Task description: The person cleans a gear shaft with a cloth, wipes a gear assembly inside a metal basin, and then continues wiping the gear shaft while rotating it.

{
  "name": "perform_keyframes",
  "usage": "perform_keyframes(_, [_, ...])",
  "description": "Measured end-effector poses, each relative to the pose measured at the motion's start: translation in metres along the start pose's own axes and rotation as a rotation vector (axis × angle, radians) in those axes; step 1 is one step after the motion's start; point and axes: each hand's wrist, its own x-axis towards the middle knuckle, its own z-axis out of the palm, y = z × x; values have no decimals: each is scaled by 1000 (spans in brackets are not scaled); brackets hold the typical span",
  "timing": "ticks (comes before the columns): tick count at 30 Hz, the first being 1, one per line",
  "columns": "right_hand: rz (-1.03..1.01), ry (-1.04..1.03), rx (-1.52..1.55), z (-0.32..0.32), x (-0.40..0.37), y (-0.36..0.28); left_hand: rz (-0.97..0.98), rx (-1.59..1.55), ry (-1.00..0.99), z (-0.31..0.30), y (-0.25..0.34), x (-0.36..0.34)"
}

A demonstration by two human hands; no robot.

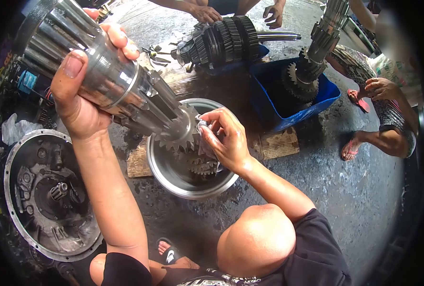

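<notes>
My left hand (90,90) is wrapped round a long splined gear shaft (121,83), which tilts down toward the middle of the view. Its toothed lower end hangs over a round metal basin (157,178). At that end my right hand (226,140) pinches a pale crumpled rag (205,143) against the gear teeth. Inside the basin, partly hidden below the shaft, lies a toothed gear (203,167).
A gear cluster (226,43) lies beyond the basin, near another person's hands (207,14). A blue tub (288,121) holds another upright gear shaft (317,52). Left is a round gearbox housing (55,200). Another person sits at right. Cardboard (278,144) lies on the floor.
</notes>
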Motion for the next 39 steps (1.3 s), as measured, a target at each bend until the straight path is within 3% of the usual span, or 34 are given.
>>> perform_keyframes(8, [74, 13, 33, 9, -22, 10, 3, -37, -13, 3, 4, -5])
perform_keyframes(9, [6, 42, 9, 10, -18, 10, 7, -19, 14, 1, 4, -4])
perform_keyframes(16, [111, 47, 41, 13, -33, 18, 1, 20, 94, 14, 3, -6])
perform_keyframes(19, [96, 22, 42, 11, -39, 24, -65, 159, 400, 32, 10, -17])
perform_keyframes(20, [99, 30, 48, 11, -41, 27, -69, 164, 392, 39, 12, -16])
perform_keyframes(22, [69, -11, -3, 11, -46, 31, 22, 471, 589, 58, 12, -12])
perform_keyframes(23, [70, -7, 0, 8, -47, 29, 112, 455, 650, 59, 5, -7])
perform_keyframes(26, [333, 46, 323, 2, -41, 29, 105, 407, 595, 53, 5, -9])
perform_keyframes(28, [311, 112, 457, -1, -23, 26, 84, 411, 586, 52, 6, -11])
perform_keyframes(32, [247, -70, 277, -2, 6, 9, 45, 430, 501, 41, 7, -16])
perform_keyframes(34, [274, -71, 351, 1, 2, 9, 23, 298, 415, 36, 7, -17])
perform_keyframes(36, [75, -9, 171, -1, -5, 5, -3, 218, 352, 27, 6, -17])
perform_keyframes(39, [118, -12, 148, 3, -28, 12, 33, 118, 223, 22, 4, -15])
